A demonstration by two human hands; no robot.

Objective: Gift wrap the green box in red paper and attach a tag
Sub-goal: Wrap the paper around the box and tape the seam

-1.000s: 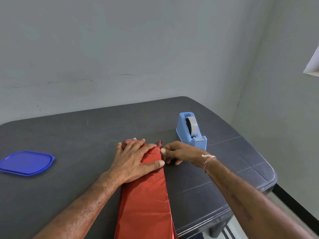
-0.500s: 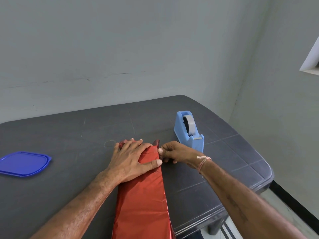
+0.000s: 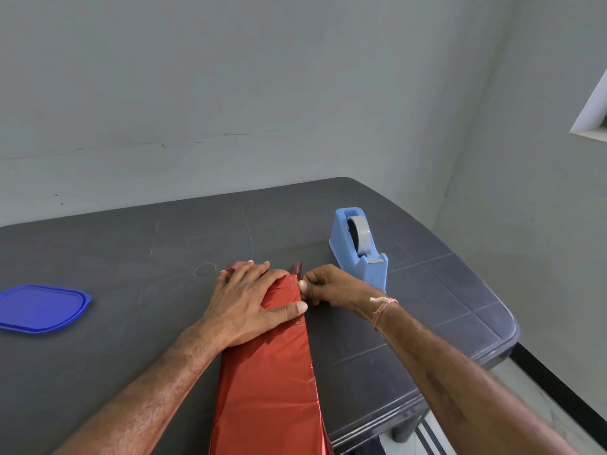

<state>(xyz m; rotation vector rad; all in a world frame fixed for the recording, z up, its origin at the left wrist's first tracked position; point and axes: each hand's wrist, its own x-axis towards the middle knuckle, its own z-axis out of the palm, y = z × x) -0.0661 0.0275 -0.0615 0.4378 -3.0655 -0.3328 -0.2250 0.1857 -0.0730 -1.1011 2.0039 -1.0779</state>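
**A:** One long parcel, all shiny red foil paper (image 3: 266, 372), runs from the bottom of the view up toward twelve o'clock. The green box must be inside it, since none of it shows. What can go wrong?

**B:** Nearest first. No tape shows anywhere on the top face. The left hand (image 3: 249, 300) lies flat on the far end of the top, fingers straight and spread. If it lifts, slick foil like this may spring open.

**A:** And the right hand (image 3: 331, 287)?

**B:** It sits at three o'clock of the left hand, just beside its thumb. Its fingers are curled and pinch the paper's right edge at the far corner. If it pulls too hard, thin foil could tear or crease crooked. If it lets go, the pointed red flap (image 3: 295, 267) standing at twelve o'clock of that pinch will likely unfold.

**A:** Is the tape within reach?

**B:** The light blue plastic tape dispenser (image 3: 359, 254) stands at one o'clock of the right hand, near but not touching it. Both hands are busy, so fetching tape means freeing one. I judge that is when the fold could slip.

**A:** Count for me.

**B:** There are two hands, one wrapped parcel and one raised flap I can plainly count. One flat blue plastic lid (image 3: 41, 307) lies at nine o'clock, well apart from the left hand. There is one dispenser holding one grey roll of tape (image 3: 360, 236). All of it sits on one dark grey plastic table (image 3: 131, 257). No tag is in view, so that step looks not yet begun.
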